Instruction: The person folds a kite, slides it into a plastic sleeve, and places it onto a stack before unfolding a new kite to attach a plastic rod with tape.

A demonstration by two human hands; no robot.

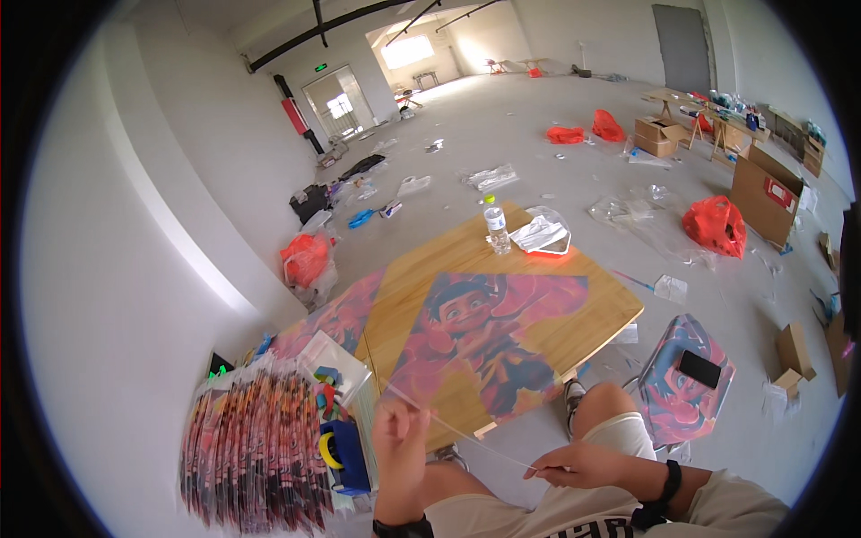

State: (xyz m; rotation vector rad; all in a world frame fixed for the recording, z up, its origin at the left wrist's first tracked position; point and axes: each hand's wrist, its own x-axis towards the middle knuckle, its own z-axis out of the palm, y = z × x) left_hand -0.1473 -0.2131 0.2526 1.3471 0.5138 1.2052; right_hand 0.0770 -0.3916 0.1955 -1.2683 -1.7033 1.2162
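A thin whitish strip runs slantwise between my hands, over the near edge of the table. My left hand is closed, its fingertips pinched on the strip's upper left part. The strip's lower right end sits between the thumb and fingers of my right hand, above my lap. Just beyond my hands a printed sheet with a cartoon figure in pink, purple and orange lies flat on the wooden table. To the left of my left hand stands a blue tape dispenser with a yellow roll.
Many packed printed bundles stand in a row at left. A water bottle and a white packet are on the table's far side. At right, a phone lies on a printed stool. Red bags and cartons litter the floor.
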